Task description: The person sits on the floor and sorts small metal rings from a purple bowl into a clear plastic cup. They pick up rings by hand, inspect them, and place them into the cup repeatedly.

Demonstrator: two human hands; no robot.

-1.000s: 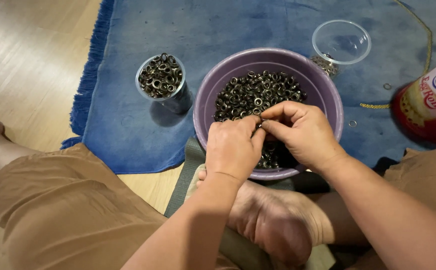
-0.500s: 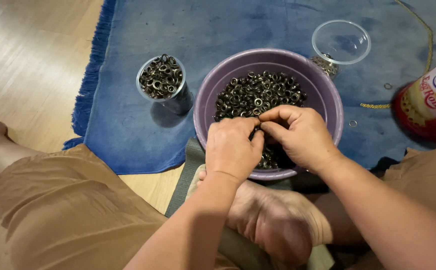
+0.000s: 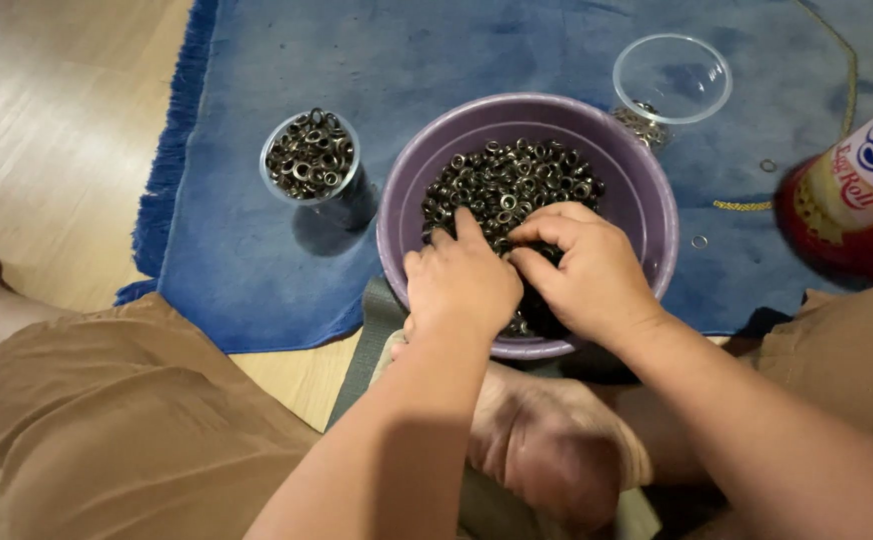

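**Both hands down in the bowl of metal rings**

And here we are, looking straight down: the left hand [image 3: 462,280] and the right hand [image 3: 582,270] are both inside the purple bowl [image 3: 647,200], side by side and touching at the fingertips, right on top of the heap of small dark metal rings [image 3: 512,180]. The left hand's fingers are curled with the forefinger stretched out onto the pile; the right hand's fingers are bent down into the rings. Whether either one is pinching a ring, I cannot tell: the fingertips are buried.

The bowl sits on a blue rug [image 3: 437,60], at its near edge, just in front of the person's bare foot [image 3: 547,450]. To the left of it, close by, stands a clear cup [image 3: 312,160] filled to the top with the same rings. Behind the bowl on the right, just beside its rim, another clear cup [image 3: 672,80] holds only a few rings at the bottom. A red tin [image 3: 847,200] lies at the right edge, and a couple of loose rings [image 3: 699,241] rest on the rug between it and the bowl. Wooden floor [image 3: 47,130] shows on the left.
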